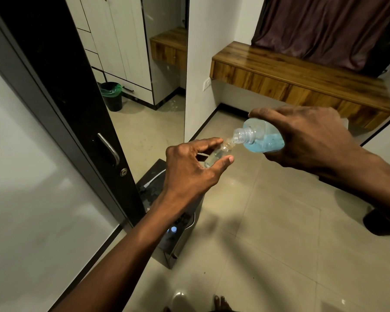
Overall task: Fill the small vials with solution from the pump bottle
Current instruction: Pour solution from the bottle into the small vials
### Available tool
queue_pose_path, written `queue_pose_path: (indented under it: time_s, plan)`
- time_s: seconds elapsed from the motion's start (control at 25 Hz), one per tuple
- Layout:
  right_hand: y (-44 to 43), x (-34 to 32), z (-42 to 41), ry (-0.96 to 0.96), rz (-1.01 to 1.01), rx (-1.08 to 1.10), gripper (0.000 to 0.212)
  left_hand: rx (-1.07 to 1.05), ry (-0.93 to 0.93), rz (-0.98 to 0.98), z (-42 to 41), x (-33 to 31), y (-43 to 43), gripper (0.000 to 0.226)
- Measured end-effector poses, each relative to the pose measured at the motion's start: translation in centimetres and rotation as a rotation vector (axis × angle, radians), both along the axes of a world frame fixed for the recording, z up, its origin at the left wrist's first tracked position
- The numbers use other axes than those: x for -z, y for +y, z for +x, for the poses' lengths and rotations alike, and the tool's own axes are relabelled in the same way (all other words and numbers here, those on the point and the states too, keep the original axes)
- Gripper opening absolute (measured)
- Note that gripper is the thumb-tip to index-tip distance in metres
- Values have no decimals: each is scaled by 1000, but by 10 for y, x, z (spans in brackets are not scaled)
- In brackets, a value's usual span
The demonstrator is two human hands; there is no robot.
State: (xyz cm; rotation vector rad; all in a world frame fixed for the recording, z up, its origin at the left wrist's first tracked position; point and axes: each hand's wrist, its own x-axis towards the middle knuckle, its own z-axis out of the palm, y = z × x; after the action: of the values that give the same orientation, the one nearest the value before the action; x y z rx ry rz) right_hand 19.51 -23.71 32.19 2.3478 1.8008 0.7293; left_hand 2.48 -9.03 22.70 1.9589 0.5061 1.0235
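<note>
My left hand (190,166) grips a small clear vial (218,155), tilted with its mouth up and to the right. My right hand (306,137) is wrapped around a clear bottle (260,137) holding blue solution, tipped sideways. Its pump is off, and the open threaded neck touches the vial's mouth. Blue liquid pools in the lower side of the bottle. The vial looks mostly clear inside. Both hands are held in the air above the floor.
A dark cabinet door with a metal handle (109,148) stands to the left. Below my hands a low black stand (167,221) carries small items, one a glowing blue-white thing (172,230). A wooden shelf (302,73) juts from the right wall. A black bin (112,95) sits far back.
</note>
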Motion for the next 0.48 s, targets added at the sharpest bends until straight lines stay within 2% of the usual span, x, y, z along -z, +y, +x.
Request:
queue_pose_path:
  time_s: [0.48]
  plan:
    - [1, 2, 1, -9, 6, -22, 93, -5, 10, 1, 1, 7, 0, 42]
